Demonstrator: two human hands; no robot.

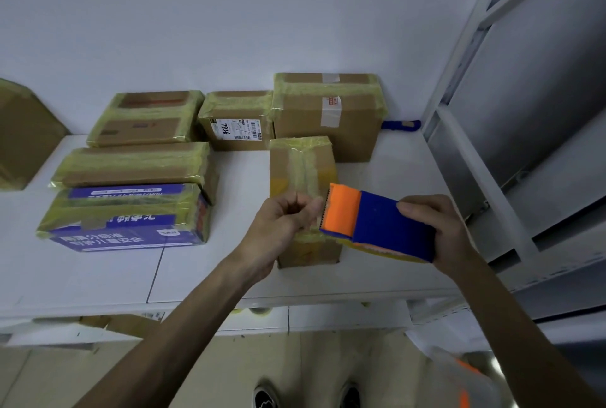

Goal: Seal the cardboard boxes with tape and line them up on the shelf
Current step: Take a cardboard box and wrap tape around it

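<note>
R hand (433,230) grips blue/orange tape dispenser (377,224) by its rear end, held above the shelf (377,279). L hand (282,227) has fingers curled, pinching the tape end (317,219) right at the toothed edge. Box (301,164) stands just under both hands, yellowish tape over its top, near shelf front. More taped boxes (131,164) sit behind and to the left, toward the wall (295,14).

Right hand (439,230) holds tape dispenser (377,220) above box (301,164).
</note>
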